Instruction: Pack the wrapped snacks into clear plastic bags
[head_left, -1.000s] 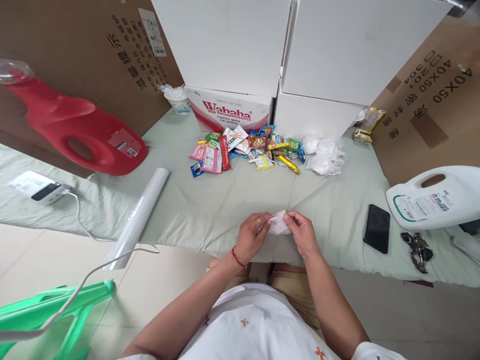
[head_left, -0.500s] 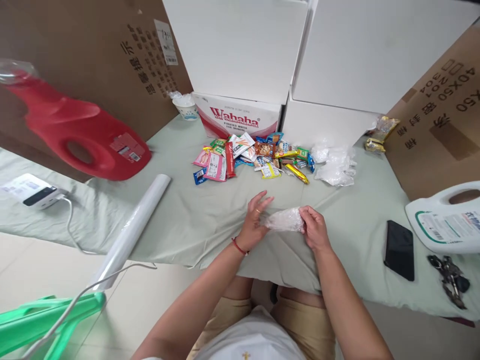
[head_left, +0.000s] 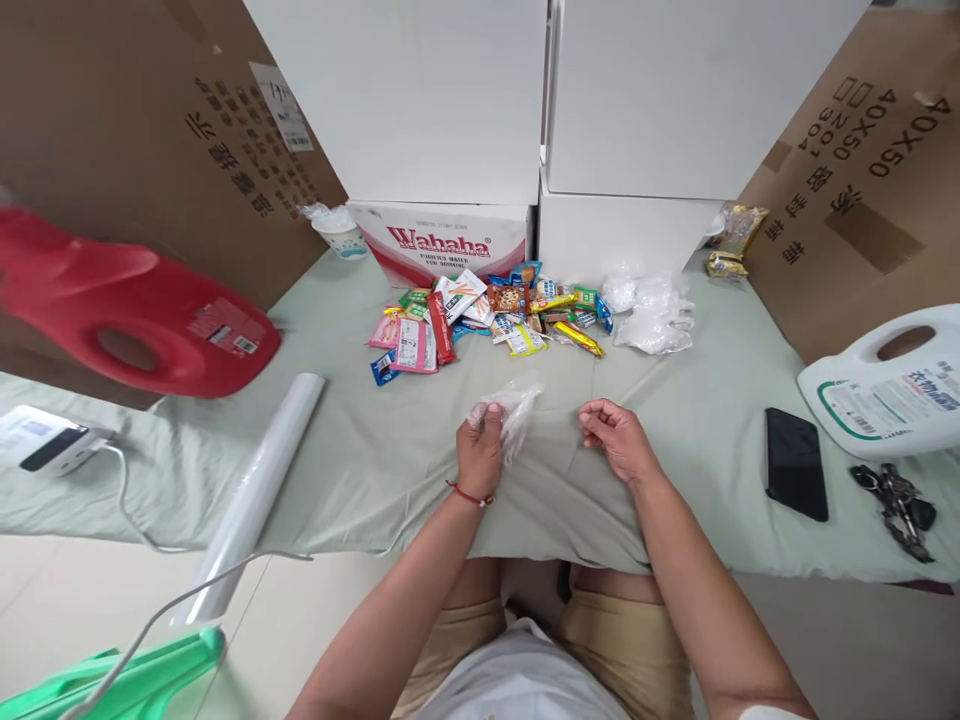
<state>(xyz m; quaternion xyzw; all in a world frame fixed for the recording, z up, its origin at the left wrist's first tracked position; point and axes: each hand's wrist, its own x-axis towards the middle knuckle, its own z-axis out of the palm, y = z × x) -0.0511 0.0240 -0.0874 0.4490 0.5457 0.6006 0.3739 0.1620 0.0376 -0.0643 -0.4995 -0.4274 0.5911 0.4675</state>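
My left hand [head_left: 481, 446] is closed on a crumpled clear plastic bag [head_left: 517, 415], its thumb pressed over the near side. The bag's loose part sticks out to the right, just above the cloth. To the right and apart from the bag, my right hand [head_left: 616, 438] has its fingers curled in a pinch; whatever they hold, if anything, I cannot make out. Beyond both hands lies a pile of wrapped snacks [head_left: 508, 298] in bright packets. More crumpled clear plastic bags [head_left: 656, 318] lie to the right of that pile.
Left: red jug [head_left: 161, 310], clear film roll [head_left: 262, 480], white device with cable [head_left: 64, 435], paper cup [head_left: 345, 238]. Right: phone [head_left: 796, 465], keys [head_left: 900, 510], white bottle [head_left: 885, 385]. Behind the snacks stand a Wahaba-style printed box [head_left: 450, 240] and white boxes [head_left: 630, 100].
The plastic bag has gone from being stretched between both hands to being bunched in my left hand. My right hand has come off its end. The camera view has shifted slightly.
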